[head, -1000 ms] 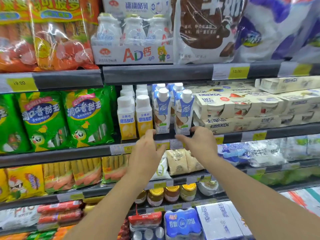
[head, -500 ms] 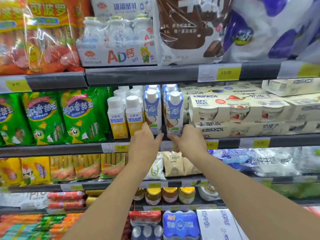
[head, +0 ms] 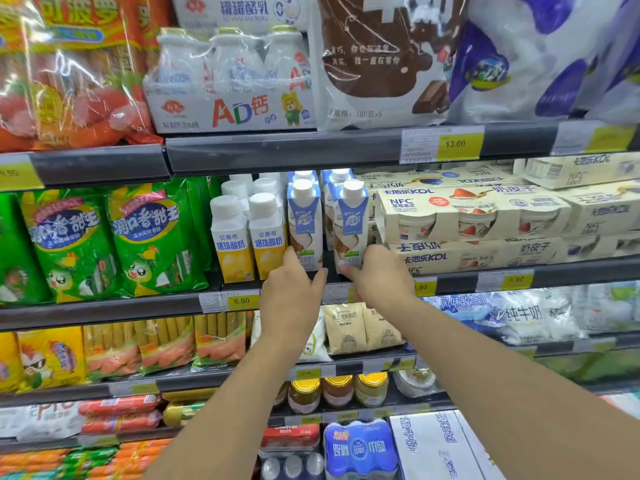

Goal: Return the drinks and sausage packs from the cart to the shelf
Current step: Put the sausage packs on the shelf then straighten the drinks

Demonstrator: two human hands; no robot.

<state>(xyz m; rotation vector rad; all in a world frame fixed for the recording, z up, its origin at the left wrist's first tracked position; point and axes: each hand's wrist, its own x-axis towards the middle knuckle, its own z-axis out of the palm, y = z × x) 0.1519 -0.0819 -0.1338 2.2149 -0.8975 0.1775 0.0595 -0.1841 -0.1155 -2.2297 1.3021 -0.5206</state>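
Note:
Two blue-and-white drink cartons with white caps stand side by side at the front of the middle shelf (head: 138, 311). My left hand (head: 294, 292) holds the base of the left carton (head: 304, 216) between fingers and thumb. My right hand (head: 379, 277) grips the base of the right carton (head: 349, 225), with the thumb across its front. More of the same cartons stand behind them. Green sausage packs (head: 152, 237) hang to the left on the same shelf. The cart is out of view.
Yellow-and-white yogurt bottles (head: 266, 237) touch the left carton's side. Cream yogurt multipacks (head: 471, 216) are stacked right of the right carton. The shelf above (head: 277, 150) hangs low over the caps. Sausage packs, milk bags and jars fill the lower shelves.
Both hands have moved up from the shelf's front rail onto the bases of the two cartons. The cartons sit a little deeper on the shelf.

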